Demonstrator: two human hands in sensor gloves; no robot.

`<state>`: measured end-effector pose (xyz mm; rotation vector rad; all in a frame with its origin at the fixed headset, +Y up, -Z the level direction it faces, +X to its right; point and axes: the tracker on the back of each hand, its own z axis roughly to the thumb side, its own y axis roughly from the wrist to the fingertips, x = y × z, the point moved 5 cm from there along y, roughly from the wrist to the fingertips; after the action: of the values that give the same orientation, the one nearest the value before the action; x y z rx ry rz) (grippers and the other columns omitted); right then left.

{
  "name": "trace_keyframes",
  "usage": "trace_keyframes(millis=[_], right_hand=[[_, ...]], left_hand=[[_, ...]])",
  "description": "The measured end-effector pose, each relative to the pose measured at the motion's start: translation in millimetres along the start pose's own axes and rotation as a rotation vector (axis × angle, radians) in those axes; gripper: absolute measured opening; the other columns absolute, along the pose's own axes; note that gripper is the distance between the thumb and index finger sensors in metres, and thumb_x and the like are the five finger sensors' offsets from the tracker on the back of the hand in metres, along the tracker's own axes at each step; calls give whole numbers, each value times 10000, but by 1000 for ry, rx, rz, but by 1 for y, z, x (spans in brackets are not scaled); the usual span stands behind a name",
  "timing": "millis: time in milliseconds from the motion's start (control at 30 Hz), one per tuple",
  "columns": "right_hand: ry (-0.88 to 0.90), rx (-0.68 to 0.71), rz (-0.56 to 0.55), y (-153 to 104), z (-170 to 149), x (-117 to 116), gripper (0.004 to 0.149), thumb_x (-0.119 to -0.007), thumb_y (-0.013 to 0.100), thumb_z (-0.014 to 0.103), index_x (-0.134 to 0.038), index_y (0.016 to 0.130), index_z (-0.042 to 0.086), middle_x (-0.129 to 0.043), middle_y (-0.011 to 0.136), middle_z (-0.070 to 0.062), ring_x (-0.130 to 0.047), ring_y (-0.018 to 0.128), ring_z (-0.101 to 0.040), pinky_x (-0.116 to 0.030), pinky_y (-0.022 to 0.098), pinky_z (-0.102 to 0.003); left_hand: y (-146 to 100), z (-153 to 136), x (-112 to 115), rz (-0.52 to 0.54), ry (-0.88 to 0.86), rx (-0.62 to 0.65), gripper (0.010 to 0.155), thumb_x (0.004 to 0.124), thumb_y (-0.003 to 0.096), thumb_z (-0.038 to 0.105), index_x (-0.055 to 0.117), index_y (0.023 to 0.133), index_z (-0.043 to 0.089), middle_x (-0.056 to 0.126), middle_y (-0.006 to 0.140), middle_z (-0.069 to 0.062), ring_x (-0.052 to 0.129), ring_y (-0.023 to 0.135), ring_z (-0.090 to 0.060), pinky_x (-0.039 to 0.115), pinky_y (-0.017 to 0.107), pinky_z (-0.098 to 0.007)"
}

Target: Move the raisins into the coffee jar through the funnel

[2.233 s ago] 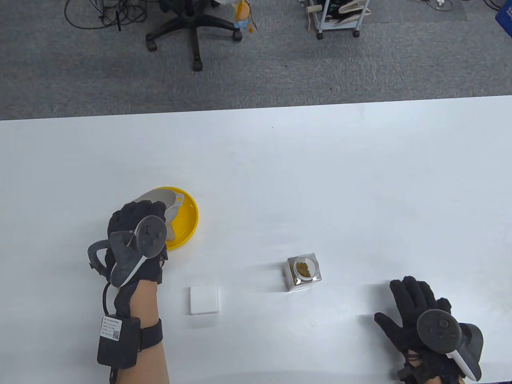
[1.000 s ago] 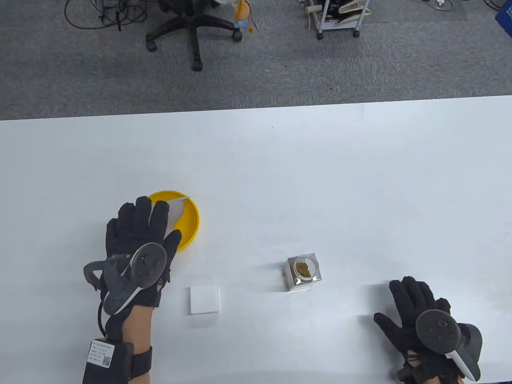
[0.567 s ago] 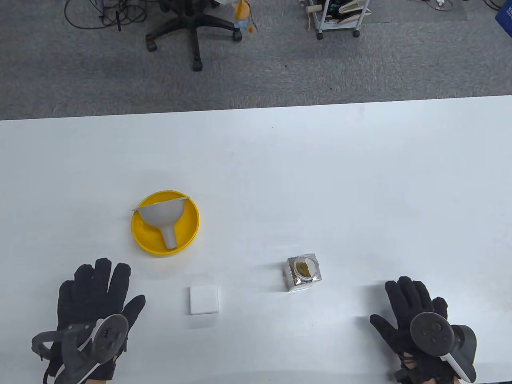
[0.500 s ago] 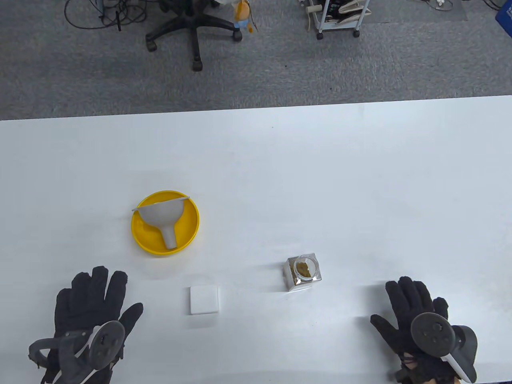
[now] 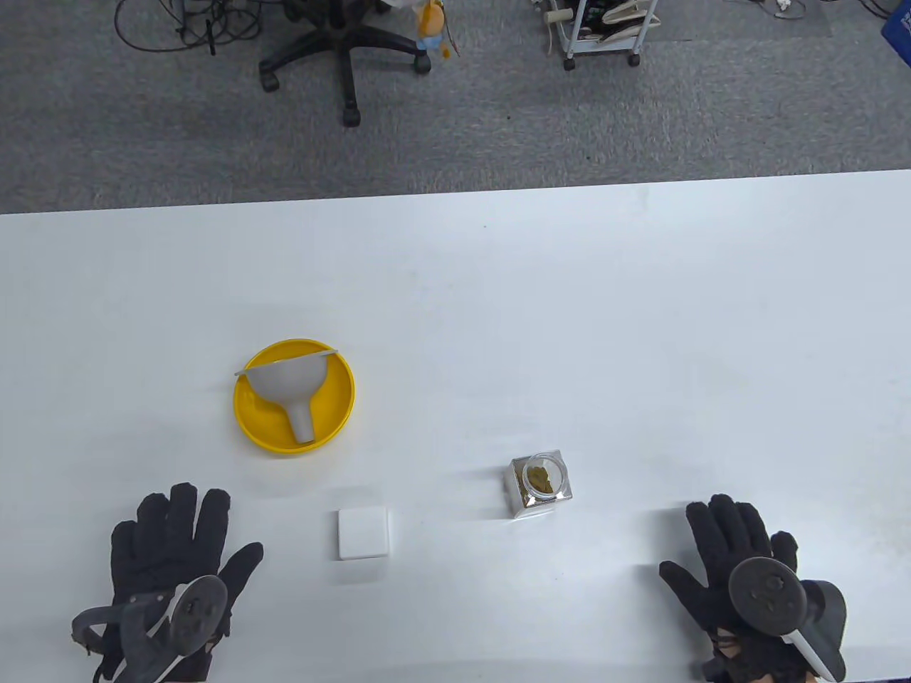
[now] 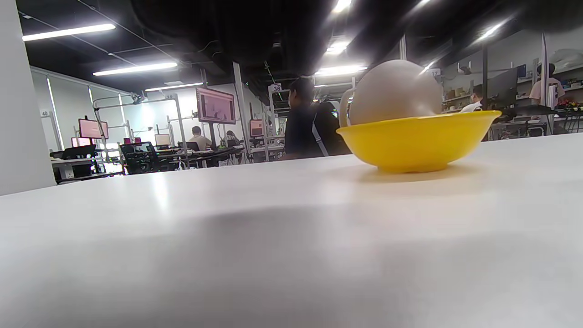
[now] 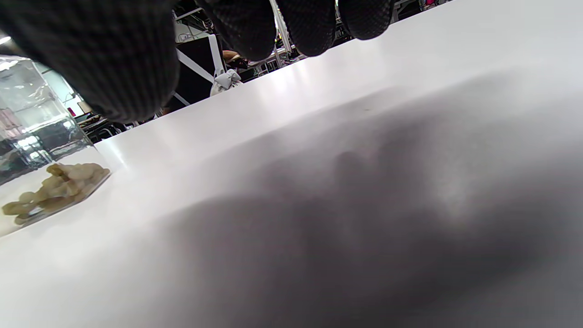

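A square clear jar (image 5: pixel 539 485) with raisins (image 5: pixel 540 481) in its bottom stands open near the table's front centre; it also shows at the left edge of the right wrist view (image 7: pixel 32 150). A grey funnel (image 5: pixel 286 390) lies on its side in a yellow bowl (image 5: pixel 334 409), seen too in the left wrist view (image 6: pixel 419 143). My left hand (image 5: pixel 174 544) rests flat and empty on the table, below the bowl. My right hand (image 5: pixel 733 551) rests flat and empty to the right of the jar.
A white square lid (image 5: pixel 363 533) lies flat between my left hand and the jar. The white table (image 5: pixel 569 320) stretches far behind the objects. An office chair (image 5: pixel 341 43) and a cart (image 5: pixel 601 28) stand on the carpet beyond the far edge.
My left hand let go of the funnel in the yellow bowl and drew back toward the front edge, ending flat on the table. My right hand stayed in place.
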<state>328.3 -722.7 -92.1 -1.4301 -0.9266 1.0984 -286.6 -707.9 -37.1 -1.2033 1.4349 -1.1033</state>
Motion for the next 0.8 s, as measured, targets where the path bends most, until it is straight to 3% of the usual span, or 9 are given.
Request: trace_keyframes(millis=[333,800], right_hand=[[-27,-10,14,4,2,-3,827,-844,379,615,-546,1067,266,-503,1182,-126,-483,1100,-429,-349,715,-776],[31,43,18,16,15,7,845,-853,377,615,-523,1075,273,-456,1194,-126,-444,1106,-437,-333,719,-778]], left_hand=[[11,0,13,-62,21,-12,810,624,367,811,524,1089,457,590,1218,45,563,1111,-345,497,812,-621],[12,4,13,-73,13,-4,809,635,371,808,531,1090,451,607,1212,42,563,1109,-341,494,810,-624]])
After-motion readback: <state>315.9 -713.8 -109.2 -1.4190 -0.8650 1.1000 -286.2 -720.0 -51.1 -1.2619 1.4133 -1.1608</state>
